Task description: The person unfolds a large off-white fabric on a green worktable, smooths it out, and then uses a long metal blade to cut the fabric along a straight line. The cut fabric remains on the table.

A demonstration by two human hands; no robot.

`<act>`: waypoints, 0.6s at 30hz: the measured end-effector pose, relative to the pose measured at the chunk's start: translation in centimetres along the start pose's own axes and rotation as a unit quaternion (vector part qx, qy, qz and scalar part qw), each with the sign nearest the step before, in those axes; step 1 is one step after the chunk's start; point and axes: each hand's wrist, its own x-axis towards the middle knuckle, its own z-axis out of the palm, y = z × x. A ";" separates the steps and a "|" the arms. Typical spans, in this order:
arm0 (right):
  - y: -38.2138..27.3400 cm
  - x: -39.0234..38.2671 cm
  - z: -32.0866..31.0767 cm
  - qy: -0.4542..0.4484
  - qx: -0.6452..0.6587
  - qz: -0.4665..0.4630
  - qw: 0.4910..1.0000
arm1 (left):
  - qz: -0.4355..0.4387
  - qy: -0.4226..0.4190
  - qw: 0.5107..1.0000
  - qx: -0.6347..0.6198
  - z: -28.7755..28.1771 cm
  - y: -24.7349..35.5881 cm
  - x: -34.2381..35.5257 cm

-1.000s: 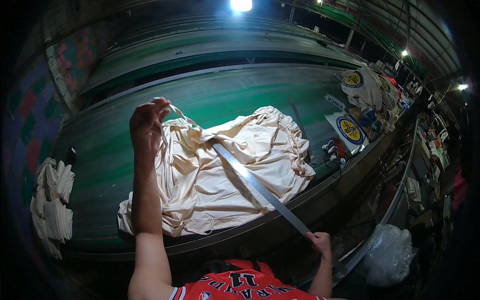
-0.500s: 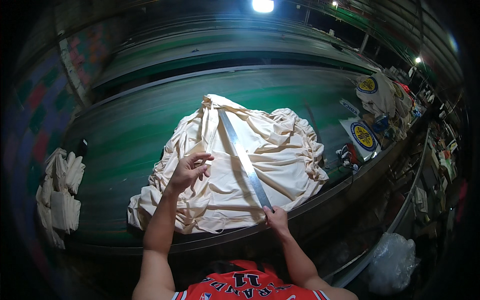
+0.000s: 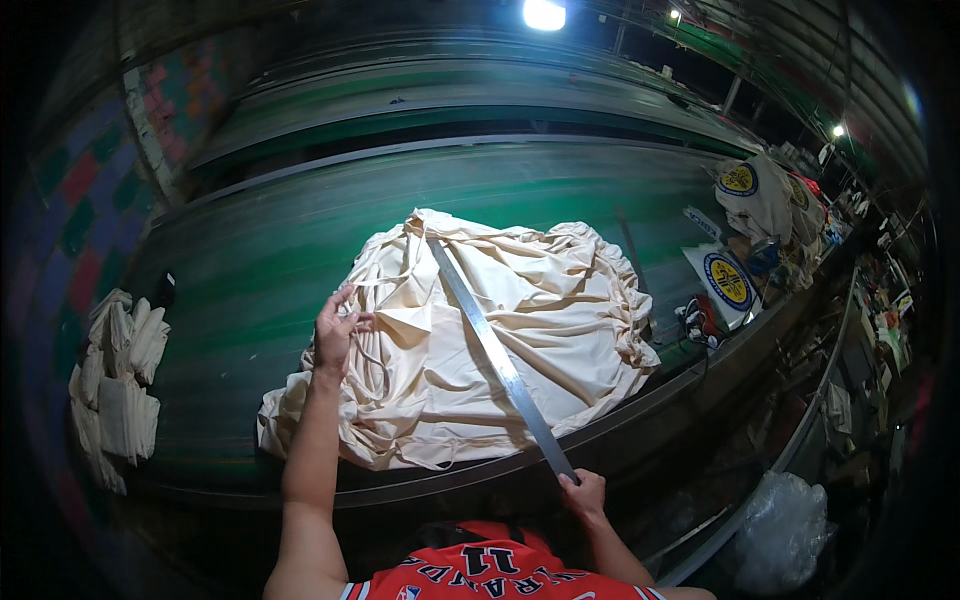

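A crumpled heap of cream cloth (image 3: 560, 320) lies on the green table (image 3: 250, 260). A long metal ruler (image 3: 495, 350) rests across the heap from its far edge down to the table's near edge. My right hand (image 3: 583, 493) grips the ruler's near end below the table edge. My left hand (image 3: 335, 328) rests on the left side of the cloth, fingers spread on a fold and a thin strap.
A stack of folded white cloth pieces (image 3: 118, 385) sits at the table's left end. Printed bags with round yellow and blue emblems (image 3: 735, 235) lie at the right end. A clear plastic bag (image 3: 785, 525) lies on the floor at lower right. A bright lamp (image 3: 543, 14) hangs overhead.
My left hand came down from holding the cloth up and now lies on the heap's left side. The ruler dropped flat onto the cloth; my right hand moved left along the table edge.
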 end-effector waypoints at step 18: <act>-3.4 -1.0 1.9 -0.033 0.073 0.015 0.997 | 0.166 -0.105 0.979 -0.052 6.6 9.7 3.1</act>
